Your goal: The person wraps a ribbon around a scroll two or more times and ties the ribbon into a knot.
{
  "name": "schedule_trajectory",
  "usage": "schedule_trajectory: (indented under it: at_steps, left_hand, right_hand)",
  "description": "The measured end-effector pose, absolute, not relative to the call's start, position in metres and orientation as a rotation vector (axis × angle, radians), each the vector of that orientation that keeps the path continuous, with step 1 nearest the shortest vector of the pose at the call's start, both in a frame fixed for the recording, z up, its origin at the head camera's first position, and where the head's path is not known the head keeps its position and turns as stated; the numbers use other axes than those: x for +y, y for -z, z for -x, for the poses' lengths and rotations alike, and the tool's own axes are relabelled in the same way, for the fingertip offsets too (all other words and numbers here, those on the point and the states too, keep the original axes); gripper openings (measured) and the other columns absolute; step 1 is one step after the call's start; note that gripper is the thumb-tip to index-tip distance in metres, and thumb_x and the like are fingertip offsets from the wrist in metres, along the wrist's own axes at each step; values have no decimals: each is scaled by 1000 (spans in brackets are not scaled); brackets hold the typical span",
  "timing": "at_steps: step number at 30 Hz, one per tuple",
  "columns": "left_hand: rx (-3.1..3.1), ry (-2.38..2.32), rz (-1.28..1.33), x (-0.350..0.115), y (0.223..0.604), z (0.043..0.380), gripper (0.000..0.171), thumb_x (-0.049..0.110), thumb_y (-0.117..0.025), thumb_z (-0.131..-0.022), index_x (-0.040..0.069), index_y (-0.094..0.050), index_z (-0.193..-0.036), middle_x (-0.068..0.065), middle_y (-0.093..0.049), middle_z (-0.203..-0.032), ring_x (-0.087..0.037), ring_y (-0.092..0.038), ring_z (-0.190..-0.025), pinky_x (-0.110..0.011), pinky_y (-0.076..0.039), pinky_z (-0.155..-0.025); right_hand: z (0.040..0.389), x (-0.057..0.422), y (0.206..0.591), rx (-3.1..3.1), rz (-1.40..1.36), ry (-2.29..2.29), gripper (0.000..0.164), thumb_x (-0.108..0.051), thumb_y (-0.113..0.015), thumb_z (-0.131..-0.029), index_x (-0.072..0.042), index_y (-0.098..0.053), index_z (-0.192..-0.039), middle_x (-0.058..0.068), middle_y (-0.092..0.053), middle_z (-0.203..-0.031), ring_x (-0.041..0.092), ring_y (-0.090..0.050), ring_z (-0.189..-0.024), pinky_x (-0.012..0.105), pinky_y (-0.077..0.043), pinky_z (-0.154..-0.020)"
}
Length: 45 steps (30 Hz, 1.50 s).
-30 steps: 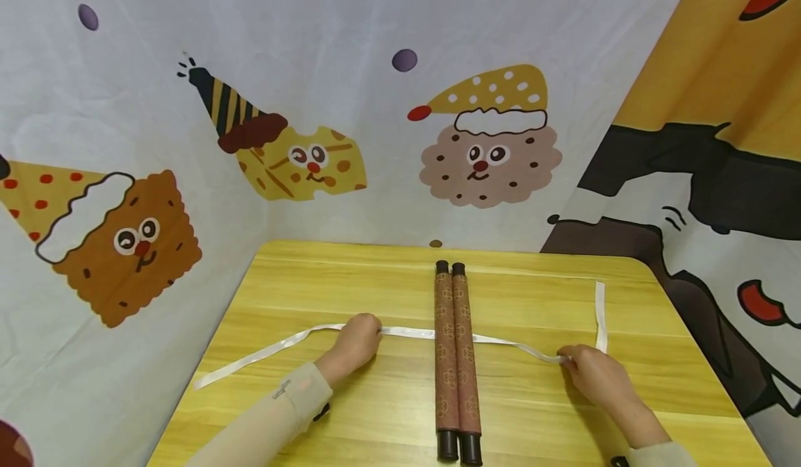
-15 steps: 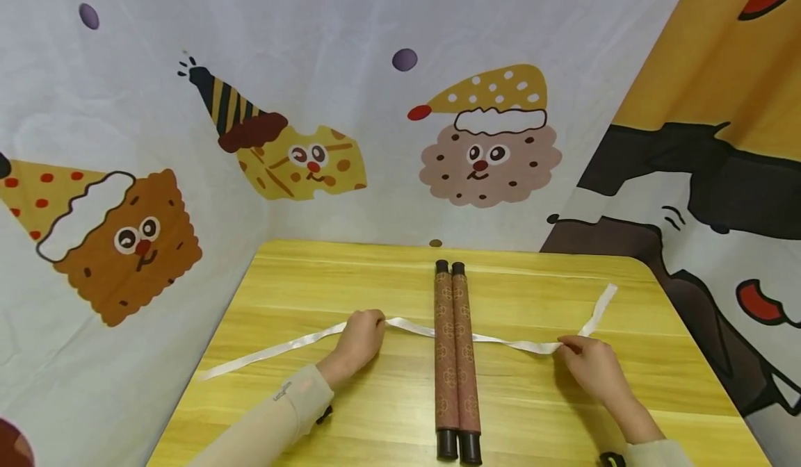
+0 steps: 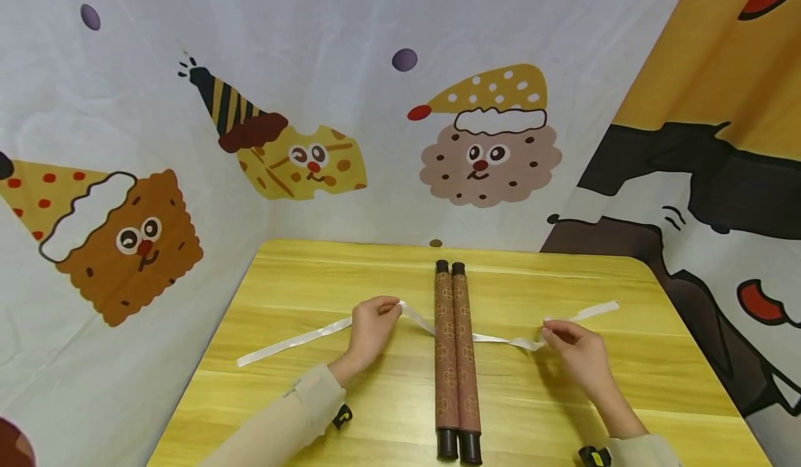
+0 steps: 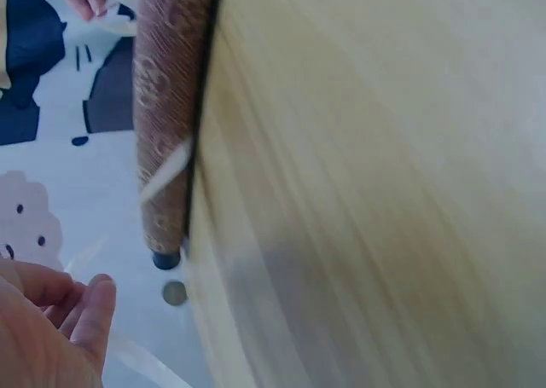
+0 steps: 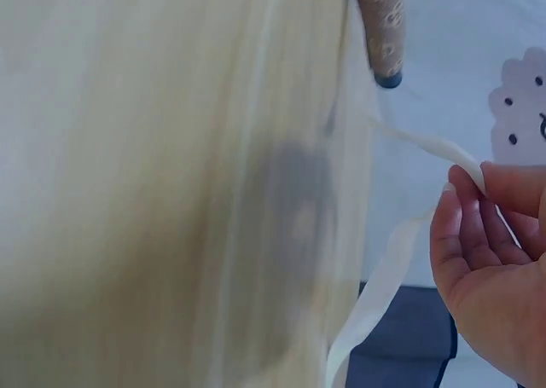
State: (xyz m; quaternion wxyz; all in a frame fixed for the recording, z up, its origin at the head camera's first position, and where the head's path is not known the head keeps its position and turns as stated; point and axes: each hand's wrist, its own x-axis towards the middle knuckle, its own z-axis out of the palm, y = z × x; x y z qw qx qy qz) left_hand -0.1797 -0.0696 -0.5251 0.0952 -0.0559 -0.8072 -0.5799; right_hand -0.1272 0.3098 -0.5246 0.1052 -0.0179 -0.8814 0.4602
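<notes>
Two brown patterned scrolls (image 3: 455, 356) with black end knobs lie side by side on the wooden table. A white ribbon (image 3: 491, 338) runs beneath them and comes out on both sides. Left of the scrolls, my left hand (image 3: 372, 328) pinches the ribbon between thumb and fingers, and its loose tail trails left over the table. On the other side my right hand (image 3: 578, 349) pinches the ribbon, with its free end pointing right and away. In the right wrist view the ribbon (image 5: 384, 286) hangs from the fingertips of the right hand (image 5: 490, 243).
The table (image 3: 300, 265) has rounded far corners. Behind it hangs a white cloth (image 3: 350, 29) printed with cartoon biscuits and cheese, which also covers the left side. Dark and orange printed shapes fill the right.
Both hands have risen and moved inward toward the scrolls with the ribbon. The ribbon's tails have been drawn along, the right one swinging to the right. The scrolls stay put.
</notes>
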Motion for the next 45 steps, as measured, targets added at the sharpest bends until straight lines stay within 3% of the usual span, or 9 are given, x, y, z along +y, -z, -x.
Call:
schedule_trajectory:
  at_steps: [5,8,12,15,19,29,35,45]
  left_hand:
    - [-2301,1846,157,-54,514,176,10,6,-69,-83,4,-72,-93,-9,-72,-87,-13,-63,-76,-28,-56,-65]
    - [-2255,1931,209,-46,496,169,12,1,-66,-84,-2,-70,-94,-19,-70,-91,-21,-64,-80,-26,-55,-68]
    - [-2213,2007,232,-36,493,168,12,-2,-65,-83,-7,-69,-93,-23,-69,-95,-22,-64,-82,-26,-55,-70]
    - [-2193,2016,235,-30,493,168,11,-2,-65,-82,-4,-71,-91,-21,-69,-96,-18,-64,-84,-29,-56,-74]
    - [-2194,2008,269,-25,475,159,12,-6,-63,-82,-5,-71,-92,-23,-68,-98,-25,-64,-87,-31,-55,-76]
    - [-2191,2075,372,-16,476,157,13,-5,-63,-84,-5,-69,-96,-25,-67,-101,-30,-63,-88,-29,-55,-77]
    - [-2174,2104,445,-12,476,156,20,-8,-64,-80,-6,-67,-100,-26,-66,-103,-30,-62,-88,-28,-55,-76]
    - [-2211,2019,583,-3,477,154,28,-2,-69,-78,-9,-66,-106,-25,-65,-109,-35,-61,-89,-44,-54,-80]
  right_hand:
    - [129,295,515,-2553,25,-1426,22,-23,-66,-89,-9,-68,-106,12,-69,-99,10,-62,-85,15,-53,-65]
    - [131,287,510,-2532,9,-1435,23,-24,-66,-88,-9,-69,-106,11,-69,-99,12,-62,-85,15,-53,-66]
    - [133,274,497,-2517,-32,-1451,23,-24,-66,-88,-9,-69,-107,9,-70,-99,14,-62,-85,16,-53,-65]
    - [131,257,480,-2498,-82,-1469,20,-17,-66,-89,-7,-68,-106,12,-69,-99,18,-62,-84,16,-53,-65]
    - [129,237,461,-2474,-134,-1486,18,-8,-65,-88,-1,-67,-104,17,-69,-97,23,-62,-83,16,-53,-65]
    - [136,207,444,-2450,-161,-1561,16,-10,-66,-87,-4,-69,-102,14,-70,-96,20,-62,-83,19,-53,-64]
    - [140,186,434,-2434,-175,-1620,17,-9,-67,-87,-3,-70,-102,16,-70,-96,18,-63,-82,22,-54,-63]
    - [153,163,430,-2441,-280,-1624,19,-11,-68,-86,-7,-71,-105,12,-69,-101,20,-62,-76,24,-52,-55]
